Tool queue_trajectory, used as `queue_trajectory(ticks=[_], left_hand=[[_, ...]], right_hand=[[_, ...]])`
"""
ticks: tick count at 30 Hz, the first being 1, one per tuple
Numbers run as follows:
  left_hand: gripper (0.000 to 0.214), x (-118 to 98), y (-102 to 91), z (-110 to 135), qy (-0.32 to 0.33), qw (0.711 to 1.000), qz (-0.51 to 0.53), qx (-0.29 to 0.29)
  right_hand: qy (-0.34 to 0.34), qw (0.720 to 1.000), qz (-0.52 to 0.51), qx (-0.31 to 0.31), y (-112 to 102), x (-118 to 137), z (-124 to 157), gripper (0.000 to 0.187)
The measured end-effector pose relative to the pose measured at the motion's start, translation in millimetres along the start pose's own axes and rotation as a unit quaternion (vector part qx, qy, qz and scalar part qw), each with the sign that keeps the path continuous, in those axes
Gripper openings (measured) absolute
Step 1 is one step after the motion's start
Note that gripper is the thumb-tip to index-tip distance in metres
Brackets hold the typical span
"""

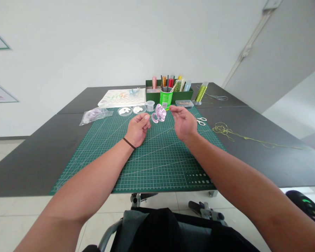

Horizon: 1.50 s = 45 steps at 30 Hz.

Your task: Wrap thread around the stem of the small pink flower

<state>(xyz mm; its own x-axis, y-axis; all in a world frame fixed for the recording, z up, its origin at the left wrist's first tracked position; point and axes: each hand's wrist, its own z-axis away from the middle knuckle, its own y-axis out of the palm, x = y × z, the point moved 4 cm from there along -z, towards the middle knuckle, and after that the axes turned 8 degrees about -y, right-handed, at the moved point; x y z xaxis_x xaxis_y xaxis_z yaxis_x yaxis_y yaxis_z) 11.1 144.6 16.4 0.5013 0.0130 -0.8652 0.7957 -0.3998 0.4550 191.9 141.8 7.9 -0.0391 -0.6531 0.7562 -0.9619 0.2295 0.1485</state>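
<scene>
Your left hand [138, 128] is curled closed, fingers folded toward the thumb, and a thin dark cord band [128, 142] circles that wrist. Your right hand [183, 122] is half open and looks empty, its fingers reaching inward. Between them, just off the left fingers, a lilac flower [159, 113] of glossy, translucent petals sits above a green gridded cutting mat [157, 164]; you cannot tell whether the left hand grips it, since any stem is too fine to make out.

Beyond, on the dark counter [39, 168], lie small round clear dishes [125, 111] of white shapes and a crinkled clear plastic bag [94, 116] with lilac contents. Silver-and-white scissors [201, 121] sit beyond your right hand, with a tangled yellow-green wire [223, 129] further right.
</scene>
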Motion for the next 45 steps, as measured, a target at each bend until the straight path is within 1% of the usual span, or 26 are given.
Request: queue_trajectory(ticks=[2, 3, 4, 5, 6, 8, 10, 11, 14, 16, 18, 20, 22, 25, 28, 31, 37, 41, 45], left_hand=[[0.026, -0.3, 0.2, -0.3, -0.003, 1.000, 0.001, -0.002], [0.026, 0.2, 0.6, -0.3, -0.006, 1.000, -0.001, -0.001], [0.026, 0.7, 1.1, -0.1, -0.010, 1.000, -0.004, 0.001], [0.026, 1.3, 1.6, 0.2, -0.013, 1.000, -0.005, 0.003], [0.026, 1.9, 2.1, 0.5, -0.015, 1.000, -0.006, 0.006], [0.026, 2.5, 3.0, 1.2, -0.014, 1.000, -0.006, 0.014], [0.027, 3.1, 3.8, 1.9, -0.016, 1.000, -0.008, 0.020], [0.027, 3.6, 4.1, 2.2, -0.019, 1.000, -0.009, 0.020], [0.031, 6.3, 5.0, 3.6, -0.040, 0.999, -0.012, 0.010], [0.033, 8.1, 6.8, 4.6, -0.052, 0.999, -0.010, 0.013], [0.033, 9.9, 9.2, 5.5, -0.066, 0.997, -0.012, 0.029], [0.030, 10.2, 9.7, 6.0, -0.065, 0.997, -0.011, 0.033], [0.029, 9.4, 9.1, 6.1, -0.055, 0.998, -0.007, 0.028], [0.029, 9.1, 9.1, 6.3, -0.054, 0.998, -0.001, 0.031], [0.029, 9.7, 9.4, 6.8, -0.062, 0.998, 0.010, 0.029], [0.028, 9.2, 10.5, 7.6, -0.066, 0.997, 0.024, 0.033], [0.030, 7.7, 12.5, 9.1, -0.071, 0.996, 0.029, 0.041], [0.033, 9.8, 10.4, 8.3, -0.069, 0.997, 0.029, 0.028], [0.030, 9.6, 6.1, 5.3, -0.057, 0.998, -0.001, 0.040]], right_hand=[[-0.035, 0.995, 0.077, -0.046, -9.8, 4.4, -4.1, 0.028], [-0.059, 0.990, 0.121, -0.047, -11.3, 8.8, -4.4, 0.025], [-0.083, 0.983, 0.161, -0.031, -10.1, 13.5, -3.6, 0.021], [-0.102, 0.977, 0.188, 0.008, -5.7, 17.6, -1.5, 0.017], [-0.102, 0.974, 0.191, 0.068, 1.1, 19.5, 1.9, 0.018], [-0.067, 0.966, 0.166, 0.186, 16.2, 19.8, 12.0, 0.026], [-0.044, 0.959, 0.139, 0.243, 27.4, 21.2, 21.7, 0.036], [-0.035, 0.959, 0.128, 0.249, 31.0, 22.4, 25.0, 0.040], [0.008, 0.973, 0.101, 0.208, 35.9, 27.7, 29.9, 0.048], [0.052, 0.978, 0.070, 0.189, 39.5, 31.9, 32.7, 0.046], [0.097, 0.978, 0.010, 0.186, 45.1, 36.3, 36.4, 0.042], [0.140, 0.973, -0.074, 0.170, 50.7, 40.3, 40.0, 0.035], [0.197, 0.962, -0.143, 0.128, 54.2, 41.4, 42.8, 0.026], [0.262, 0.943, -0.187, 0.085, 57.6, 41.4, 45.1, 0.022], [0.294, 0.930, -0.205, 0.087, 60.2, 41.7, 45.5, 0.026], [0.325, 0.910, -0.238, 0.095, 61.7, 41.7, 46.1, 0.029], [0.395, 0.870, -0.281, 0.094, 62.5, 42.1, 46.9, 0.028], [0.430, 0.856, -0.274, 0.089, 61.4, 40.7, 46.5, 0.030], [0.450, 0.845, -0.266, 0.117, 56.7, 38.6, 45.1, 0.028]])
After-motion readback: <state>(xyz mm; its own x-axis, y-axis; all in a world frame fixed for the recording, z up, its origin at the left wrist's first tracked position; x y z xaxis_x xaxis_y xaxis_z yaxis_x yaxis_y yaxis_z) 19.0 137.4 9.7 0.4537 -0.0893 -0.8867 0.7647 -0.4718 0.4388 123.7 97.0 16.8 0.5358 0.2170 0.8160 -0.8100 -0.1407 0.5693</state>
